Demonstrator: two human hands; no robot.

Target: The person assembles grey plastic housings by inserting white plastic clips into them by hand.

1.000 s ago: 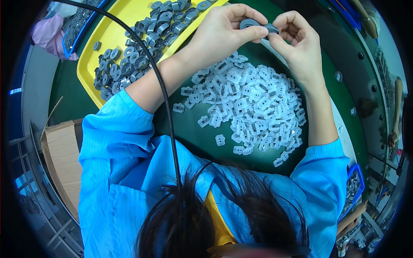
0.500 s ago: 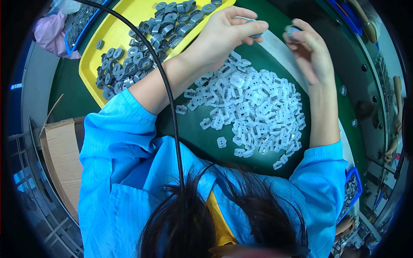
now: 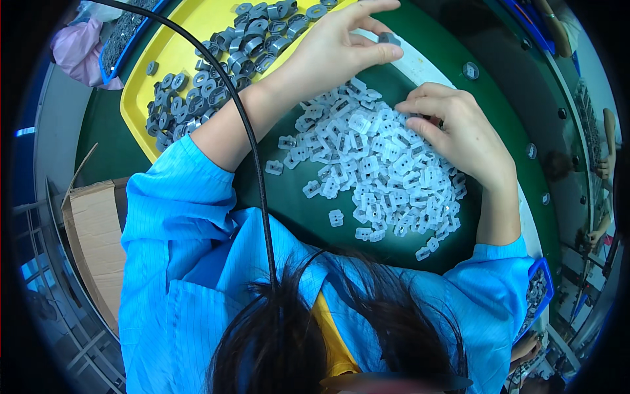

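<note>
A heap of small white plastic clips (image 3: 380,171) lies on the green table (image 3: 289,197) in front of me. My left hand (image 3: 341,46) is raised above the far edge of the heap and pinches a small grey ring part (image 3: 389,39) between thumb and fingers. My right hand (image 3: 453,125) rests on the right side of the heap, fingers curled down among the clips; whether it grips one I cannot tell. A yellow tray (image 3: 151,92) holding several grey ring parts (image 3: 216,65) sits to the far left.
A black cable (image 3: 252,164) runs from the top left down over my left arm. A cardboard box (image 3: 92,236) stands at the left. A blue bin (image 3: 541,295) with small parts is by my right elbow. Another person's hands show at the right edge (image 3: 600,164).
My hands were together holding a grey part; they separated. The left hand keeps the grey part near the tray, and the right hand dropped onto the white clips.
</note>
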